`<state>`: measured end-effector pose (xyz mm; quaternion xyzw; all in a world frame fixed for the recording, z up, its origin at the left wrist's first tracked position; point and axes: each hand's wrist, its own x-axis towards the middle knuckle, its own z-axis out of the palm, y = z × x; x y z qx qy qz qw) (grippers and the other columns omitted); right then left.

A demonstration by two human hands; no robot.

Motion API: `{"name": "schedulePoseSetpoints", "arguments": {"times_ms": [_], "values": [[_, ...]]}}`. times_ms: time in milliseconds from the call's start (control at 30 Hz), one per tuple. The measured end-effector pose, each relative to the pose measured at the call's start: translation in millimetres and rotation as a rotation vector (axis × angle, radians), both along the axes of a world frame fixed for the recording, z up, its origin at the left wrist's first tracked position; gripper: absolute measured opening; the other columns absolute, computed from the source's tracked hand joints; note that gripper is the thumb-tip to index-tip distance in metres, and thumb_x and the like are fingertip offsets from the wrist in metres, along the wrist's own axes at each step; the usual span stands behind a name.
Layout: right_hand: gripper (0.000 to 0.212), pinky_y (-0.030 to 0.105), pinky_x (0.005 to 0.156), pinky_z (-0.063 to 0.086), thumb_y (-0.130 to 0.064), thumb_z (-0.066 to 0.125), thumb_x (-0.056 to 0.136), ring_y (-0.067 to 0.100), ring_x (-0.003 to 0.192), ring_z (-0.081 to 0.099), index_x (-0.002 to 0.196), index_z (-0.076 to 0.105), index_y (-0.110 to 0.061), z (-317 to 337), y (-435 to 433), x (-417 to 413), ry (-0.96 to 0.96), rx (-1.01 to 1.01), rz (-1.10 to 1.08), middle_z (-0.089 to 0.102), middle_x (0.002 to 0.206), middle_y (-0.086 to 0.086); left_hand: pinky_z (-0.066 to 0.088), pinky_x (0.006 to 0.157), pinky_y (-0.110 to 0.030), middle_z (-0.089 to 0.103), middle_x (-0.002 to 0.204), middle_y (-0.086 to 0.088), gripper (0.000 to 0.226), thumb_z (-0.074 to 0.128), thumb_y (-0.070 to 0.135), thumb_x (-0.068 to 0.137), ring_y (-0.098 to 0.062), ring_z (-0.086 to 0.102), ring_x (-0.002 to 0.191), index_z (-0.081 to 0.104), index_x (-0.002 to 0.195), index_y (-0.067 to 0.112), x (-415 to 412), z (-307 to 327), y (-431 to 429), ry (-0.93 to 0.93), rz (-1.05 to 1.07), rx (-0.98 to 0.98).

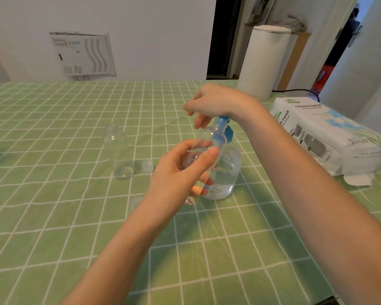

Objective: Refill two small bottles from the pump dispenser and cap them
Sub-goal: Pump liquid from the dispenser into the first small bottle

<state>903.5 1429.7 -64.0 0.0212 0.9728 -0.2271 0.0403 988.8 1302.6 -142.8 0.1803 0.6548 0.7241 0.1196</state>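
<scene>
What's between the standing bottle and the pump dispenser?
Head view: a small translucent plastic cap on green checked cloth, then the left hand gripping a clear bottle.

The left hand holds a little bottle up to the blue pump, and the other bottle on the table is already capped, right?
Not quite: the left hand does hold a small bottle at the blue pump, but the head view shows the other bottle standing open, a cap lying beside it.

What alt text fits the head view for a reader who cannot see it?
A left hand holds a small clear bottle tilted, its mouth at the blue pump of a clear dispenser, while the right hand rests on the pump. A second small bottle stands uncapped beside a loose cap on the green checked tablecloth.
</scene>
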Motion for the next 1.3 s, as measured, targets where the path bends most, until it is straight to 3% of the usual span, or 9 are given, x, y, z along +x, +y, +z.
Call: {"name": "schedulePoseSetpoints", "arguments": {"times_ms": [433, 533, 733, 833, 1300], "values": [[0.032, 0.037, 0.089, 0.050, -0.034, 0.049, 0.093, 0.027, 0.098, 0.069, 0.104, 0.066, -0.009, -9.3, 1.5, 0.8, -0.032, -0.007, -0.026, 0.073, 0.091, 0.006, 0.040, 0.039, -0.016, 0.070, 0.075, 0.004, 0.035, 0.064, 0.045, 0.066, -0.008, 0.060, 0.053, 0.066, 0.096, 0.026, 0.7, -3.1, 0.4, -0.012, 0.009, 0.001], [0.034, 0.043, 0.094, 0.051, -0.032, 0.049, 0.093, 0.030, 0.100, 0.068, 0.108, 0.064, -0.006, -10.3, 1.0, 0.9, -0.014, -0.029, -0.024, 0.073, 0.089, 0.006, 0.040, 0.039, -0.016, 0.070, 0.074, 0.005, 0.036, 0.063, 0.046, 0.064, -0.008, 0.060, 0.052, 0.066, 0.094, 0.028, 0.2, -3.2, 0.0, -0.008, 0.008, 0.001], [0.036, 0.040, 0.091, 0.052, -0.030, 0.048, 0.094, 0.029, 0.099, 0.068, 0.113, 0.063, -0.004, -1.9, 1.2, -0.2, -0.011, -0.026, -0.014, 0.071, 0.079, 0.001, 0.046, 0.044, -0.018, 0.070, 0.077, 0.007, 0.028, 0.070, 0.044, 0.073, -0.006, 0.062, 0.056, 0.066, 0.096, 0.030, -2.4, -1.9, -0.4, 0.010, -0.001, -0.001], [0.033, 0.036, 0.086, 0.052, -0.030, 0.048, 0.093, 0.025, 0.096, 0.069, 0.110, 0.063, -0.006, 0.7, 1.0, -2.0, -0.007, -0.005, -0.011, 0.072, 0.082, 0.002, 0.046, 0.044, -0.017, 0.070, 0.076, 0.006, 0.034, 0.064, 0.045, 0.068, -0.006, 0.061, 0.056, 0.066, 0.097, 0.028, -2.4, -0.7, -0.3, 0.011, -0.003, 0.009], [0.034, 0.038, 0.089, 0.050, -0.033, 0.047, 0.094, 0.028, 0.101, 0.068, 0.108, 0.065, -0.007, -7.1, 1.5, 0.2, -0.065, -0.024, -0.028, 0.073, 0.092, 0.007, 0.040, 0.040, -0.015, 0.070, 0.074, 0.005, 0.040, 0.064, 0.046, 0.064, -0.008, 0.060, 0.053, 0.065, 0.098, 0.026, -0.1, -2.4, 0.6, -0.015, 0.000, 0.021]]}}
